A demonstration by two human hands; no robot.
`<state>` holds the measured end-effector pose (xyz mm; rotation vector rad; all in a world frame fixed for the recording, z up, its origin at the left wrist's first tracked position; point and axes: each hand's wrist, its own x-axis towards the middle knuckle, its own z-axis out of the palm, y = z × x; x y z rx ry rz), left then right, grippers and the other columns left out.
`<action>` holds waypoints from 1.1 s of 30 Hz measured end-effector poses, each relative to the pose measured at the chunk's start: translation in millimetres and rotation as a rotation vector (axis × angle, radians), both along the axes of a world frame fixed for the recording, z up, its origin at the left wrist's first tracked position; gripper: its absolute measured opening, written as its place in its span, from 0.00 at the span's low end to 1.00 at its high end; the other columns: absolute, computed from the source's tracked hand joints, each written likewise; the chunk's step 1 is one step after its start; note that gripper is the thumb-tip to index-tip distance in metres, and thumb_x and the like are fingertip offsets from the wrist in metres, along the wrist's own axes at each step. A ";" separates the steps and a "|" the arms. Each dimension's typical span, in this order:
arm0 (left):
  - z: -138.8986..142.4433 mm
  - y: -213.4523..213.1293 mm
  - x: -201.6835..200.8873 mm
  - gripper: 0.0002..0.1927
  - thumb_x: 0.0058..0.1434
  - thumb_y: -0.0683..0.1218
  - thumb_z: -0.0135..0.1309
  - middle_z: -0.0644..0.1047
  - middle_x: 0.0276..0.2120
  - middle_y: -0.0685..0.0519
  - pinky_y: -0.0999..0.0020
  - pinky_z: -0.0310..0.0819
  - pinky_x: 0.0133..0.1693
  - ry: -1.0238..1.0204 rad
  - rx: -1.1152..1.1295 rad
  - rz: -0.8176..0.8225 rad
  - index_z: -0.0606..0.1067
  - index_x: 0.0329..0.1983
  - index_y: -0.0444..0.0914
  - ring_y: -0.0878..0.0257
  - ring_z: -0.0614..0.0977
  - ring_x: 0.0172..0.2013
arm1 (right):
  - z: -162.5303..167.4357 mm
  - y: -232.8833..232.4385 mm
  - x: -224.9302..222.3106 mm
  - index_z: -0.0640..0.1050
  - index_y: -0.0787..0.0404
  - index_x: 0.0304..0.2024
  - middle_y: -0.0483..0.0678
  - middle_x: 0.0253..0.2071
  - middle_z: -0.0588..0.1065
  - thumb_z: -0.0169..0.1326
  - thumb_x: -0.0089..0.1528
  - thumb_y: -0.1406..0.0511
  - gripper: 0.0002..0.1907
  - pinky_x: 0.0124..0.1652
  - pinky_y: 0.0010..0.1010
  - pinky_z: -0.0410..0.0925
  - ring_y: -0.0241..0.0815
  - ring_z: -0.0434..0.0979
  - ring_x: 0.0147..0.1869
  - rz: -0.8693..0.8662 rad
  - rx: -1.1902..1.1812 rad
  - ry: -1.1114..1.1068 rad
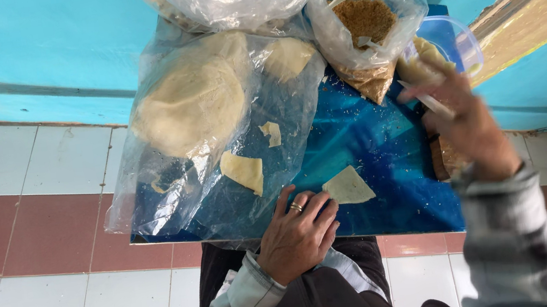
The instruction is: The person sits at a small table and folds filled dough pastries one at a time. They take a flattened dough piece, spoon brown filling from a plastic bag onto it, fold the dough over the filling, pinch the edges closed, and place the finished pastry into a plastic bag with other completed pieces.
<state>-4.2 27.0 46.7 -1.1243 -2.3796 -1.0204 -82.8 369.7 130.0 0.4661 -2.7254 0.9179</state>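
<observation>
left hand (pixel 296 231) flat, fingertips pinning triangular dough piece (pixel 347 186) on blue counter (pixel 387 159) | right hand (pixel 462 118) blurred, pinching spoon (pixel 427 101) near crumb filling bag (pixel 367 28); keep piece pinned; scoop small

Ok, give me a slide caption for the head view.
Left hand touches a triangular dough piece on a blue table; blurred right hand holds a utensil.

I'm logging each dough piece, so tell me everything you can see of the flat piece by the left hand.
The dough piece is thin, pale cream and roughly triangular, with uneven edges. It lies flat on the glossy blue tabletop, near the front edge. The left hand rests beside it, fingertips at its left edge.
</observation>
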 end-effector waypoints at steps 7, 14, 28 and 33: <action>-2.2 1.0 -1.0 0.15 0.64 0.48 0.57 0.74 0.50 0.50 0.45 0.62 0.62 0.033 -0.012 0.006 0.76 0.51 0.36 0.53 0.75 0.50 | -41.9 -85.3 63.8 0.84 0.52 0.50 0.55 0.71 0.66 0.60 0.55 0.72 0.21 0.69 0.58 0.44 0.57 0.59 0.76 -0.043 0.271 0.002; 3.2 1.9 -0.1 0.14 0.65 0.48 0.56 0.75 0.50 0.50 0.46 0.63 0.61 0.035 -0.018 0.022 0.76 0.50 0.37 0.54 0.76 0.49 | -40.2 10.4 -14.9 0.81 0.55 0.56 0.55 0.77 0.64 0.64 0.64 0.58 0.20 0.69 0.76 0.36 0.60 0.55 0.81 -0.436 0.579 0.265; -2.1 0.7 -0.5 0.14 0.64 0.47 0.57 0.75 0.50 0.50 0.48 0.65 0.60 0.002 0.026 -0.006 0.76 0.49 0.36 0.53 0.76 0.49 | -50.1 70.4 -79.5 0.84 0.51 0.44 0.50 0.76 0.65 0.66 0.51 0.62 0.17 0.68 0.70 0.41 0.60 0.55 0.78 -0.446 0.397 0.083; -1.6 -0.4 -0.3 0.14 0.64 0.47 0.57 0.75 0.51 0.49 0.49 0.66 0.60 0.012 0.001 -0.003 0.76 0.50 0.36 0.53 0.76 0.49 | -20.2 7.2 -18.2 0.79 0.54 0.57 0.43 0.70 0.71 0.55 0.59 0.72 0.23 0.79 0.48 0.53 0.58 0.60 0.84 -0.120 0.168 0.224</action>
